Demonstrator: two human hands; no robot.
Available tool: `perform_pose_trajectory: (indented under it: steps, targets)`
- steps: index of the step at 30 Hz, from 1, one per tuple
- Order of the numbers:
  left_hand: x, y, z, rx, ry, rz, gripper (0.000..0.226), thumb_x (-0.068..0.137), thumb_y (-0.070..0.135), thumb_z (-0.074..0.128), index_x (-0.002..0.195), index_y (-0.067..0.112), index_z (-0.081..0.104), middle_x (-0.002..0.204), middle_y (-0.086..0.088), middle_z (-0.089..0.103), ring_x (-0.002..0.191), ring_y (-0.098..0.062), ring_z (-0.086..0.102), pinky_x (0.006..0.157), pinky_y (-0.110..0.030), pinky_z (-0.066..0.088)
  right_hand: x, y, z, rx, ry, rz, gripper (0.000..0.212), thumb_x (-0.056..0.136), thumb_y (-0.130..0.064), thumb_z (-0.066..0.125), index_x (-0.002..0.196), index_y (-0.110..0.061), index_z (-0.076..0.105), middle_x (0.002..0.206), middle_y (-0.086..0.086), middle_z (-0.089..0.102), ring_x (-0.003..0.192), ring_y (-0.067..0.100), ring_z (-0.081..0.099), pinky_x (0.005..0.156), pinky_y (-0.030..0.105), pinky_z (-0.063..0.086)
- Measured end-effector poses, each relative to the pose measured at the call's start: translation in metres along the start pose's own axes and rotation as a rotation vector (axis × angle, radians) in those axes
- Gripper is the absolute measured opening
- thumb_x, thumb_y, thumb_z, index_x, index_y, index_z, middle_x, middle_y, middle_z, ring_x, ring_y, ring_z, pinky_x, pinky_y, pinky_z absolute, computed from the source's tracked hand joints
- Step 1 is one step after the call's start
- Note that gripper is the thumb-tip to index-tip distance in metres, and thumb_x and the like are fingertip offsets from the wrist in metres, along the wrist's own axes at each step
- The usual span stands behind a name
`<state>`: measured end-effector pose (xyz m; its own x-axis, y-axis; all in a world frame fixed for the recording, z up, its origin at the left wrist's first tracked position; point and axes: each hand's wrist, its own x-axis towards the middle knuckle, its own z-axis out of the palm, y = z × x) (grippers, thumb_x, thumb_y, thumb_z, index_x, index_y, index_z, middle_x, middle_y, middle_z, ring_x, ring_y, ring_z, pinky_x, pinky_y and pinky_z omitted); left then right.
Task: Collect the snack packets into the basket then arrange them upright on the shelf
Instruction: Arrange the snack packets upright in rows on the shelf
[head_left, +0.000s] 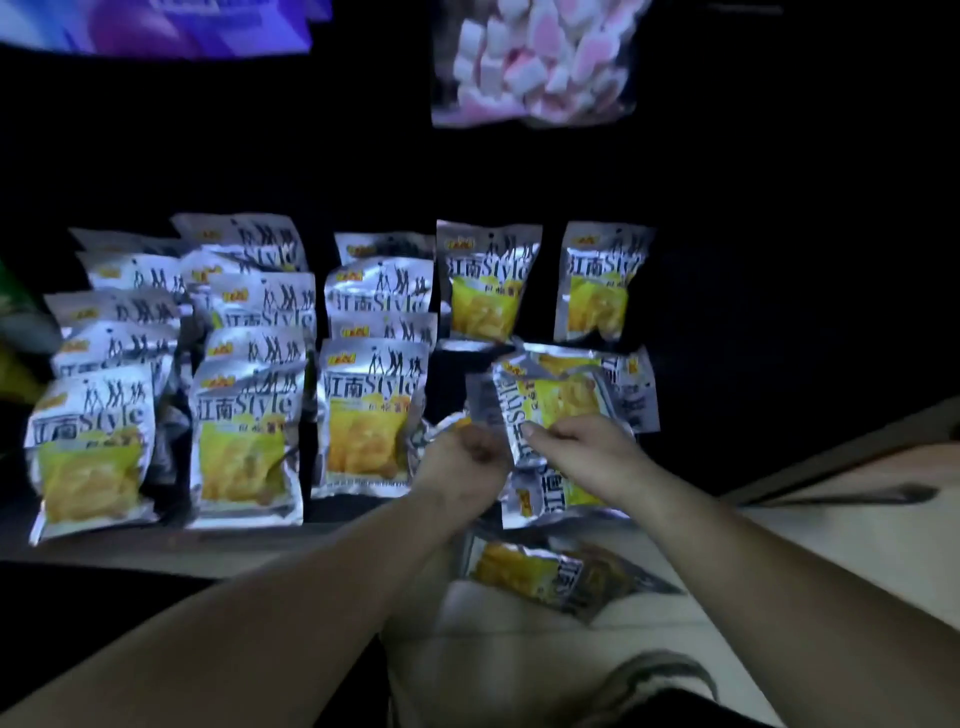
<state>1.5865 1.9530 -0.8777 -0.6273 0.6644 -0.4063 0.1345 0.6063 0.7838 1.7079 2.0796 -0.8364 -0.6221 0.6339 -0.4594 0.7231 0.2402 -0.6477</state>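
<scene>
Silver snack packets (371, 415) with yellow windows, pink-white marshmallow bag (530, 62)

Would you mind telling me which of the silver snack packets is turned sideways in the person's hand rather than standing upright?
The sideways packet pinched by the right hand: its lettering runs vertically, whereas the shelved packets, such as the front-row packet, stand upright.

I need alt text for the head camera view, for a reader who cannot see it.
Two bare hands, left hand and right hand, hold a sideways silver foil snack packet with yellow chips before a dark shelf. Rows of matching upright silver packets fill the shelf's left side; one more packet lies flat below the hands. A clear bag of pink and white marshmallows hangs above.
</scene>
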Motion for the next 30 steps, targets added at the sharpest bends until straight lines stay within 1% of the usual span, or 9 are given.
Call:
perform_pose_trajectory:
  steps: [2,5,8,10,13,18,22,27,30]
  targets:
    - [-0.019,-0.036,0.015,0.035,0.004,-0.047,0.011,0.089,0.028,0.067,0.083,0.023,0.075,0.083,0.007,0.075,0.082,-0.015,0.07,0.079,-0.033,0.06,-0.023,0.019,0.021,-0.035,0.048,0.049,0.058,0.089,-0.069,0.053,0.058,-0.02,0.054,0.049,-0.007,0.05,0.057,0.015,0.054,0.059,0.033,0.037]
    - [-0.031,-0.075,0.031,0.184,-0.009,0.045,0.02,0.085,0.022,0.072,0.105,0.019,0.073,0.102,0.007,0.063,0.094,-0.012,0.064,0.08,-0.017,0.047,-0.042,0.055,0.053,-0.064,0.101,0.065,0.052,0.09,-0.069,0.052,0.067,-0.023,0.059,0.065,-0.004,0.059,0.07,0.016,0.06,0.067,0.035,0.048]
    - [-0.022,-0.093,0.036,0.265,-0.146,0.258,0.03,0.083,0.019,0.068,0.113,0.017,0.068,0.113,0.006,0.053,0.094,-0.012,0.065,0.084,-0.023,0.053,-0.044,0.088,0.071,-0.061,0.135,0.078,0.039,0.089,-0.068,0.052,0.089,-0.033,0.069,0.094,-0.012,0.067,0.091,0.009,0.066,0.084,0.035,0.053]
    - [-0.016,-0.097,0.036,0.319,-0.258,0.265,0.038,0.084,0.019,0.07,0.122,0.02,0.066,0.122,0.007,0.056,0.102,-0.008,0.065,0.089,-0.022,0.054,-0.042,0.104,0.078,-0.048,0.068,0.118,0.032,0.085,-0.07,0.052,0.103,-0.047,0.066,0.108,-0.018,0.069,0.101,0.005,0.066,0.091,0.035,0.053]
    - [-0.008,-0.101,0.038,0.329,-0.374,0.221,0.053,0.081,0.018,0.072,0.133,0.021,0.061,0.135,0.006,0.052,0.114,-0.013,0.063,0.1,-0.03,0.053,-0.032,0.123,0.084,0.06,-0.013,0.177,0.022,0.083,-0.059,0.058,0.104,-0.059,0.058,0.11,-0.015,0.069,0.098,0.008,0.067,0.09,0.041,0.055]
    - [-0.002,-0.1,0.046,0.308,-0.347,0.213,0.056,0.08,0.016,0.069,0.135,0.023,0.061,0.134,0.005,0.05,0.113,-0.015,0.063,0.101,-0.031,0.052,-0.02,0.129,0.079,-0.081,0.005,0.222,0.036,0.089,-0.025,0.069,0.12,-0.039,0.059,0.113,-0.004,0.067,0.092,0.017,0.062,0.074,0.026,0.045]
    - [-0.007,-0.095,0.046,0.326,-0.307,0.204,0.053,0.08,0.024,0.071,0.132,0.026,0.062,0.125,0.006,0.056,0.107,-0.015,0.064,0.094,-0.029,0.053,-0.023,0.128,0.079,-0.324,0.028,0.217,0.008,0.092,-0.031,0.063,0.097,-0.035,0.069,0.1,-0.004,0.071,0.093,0.019,0.067,0.077,0.033,0.055]
    - [-0.021,-0.07,0.038,0.525,-0.267,0.318,0.066,0.068,0.055,0.065,0.132,0.041,0.059,0.12,0.013,0.061,0.11,-0.013,0.055,0.092,-0.033,0.051,-0.036,0.086,0.051,-0.581,-0.014,0.072,0.009,0.095,-0.04,0.058,0.095,-0.032,0.063,0.092,-0.007,0.063,0.09,0.019,0.063,0.069,0.029,0.045]
    - [-0.034,-0.043,0.034,0.451,-0.363,0.353,0.065,0.067,0.054,0.072,0.131,0.042,0.062,0.115,0.015,0.066,0.109,-0.009,0.055,0.094,-0.033,0.046,-0.045,0.043,0.027,-0.675,-0.074,-0.051,0.012,0.092,-0.043,0.063,0.099,-0.033,0.065,0.101,-0.006,0.067,0.097,0.021,0.065,0.078,0.031,0.049]
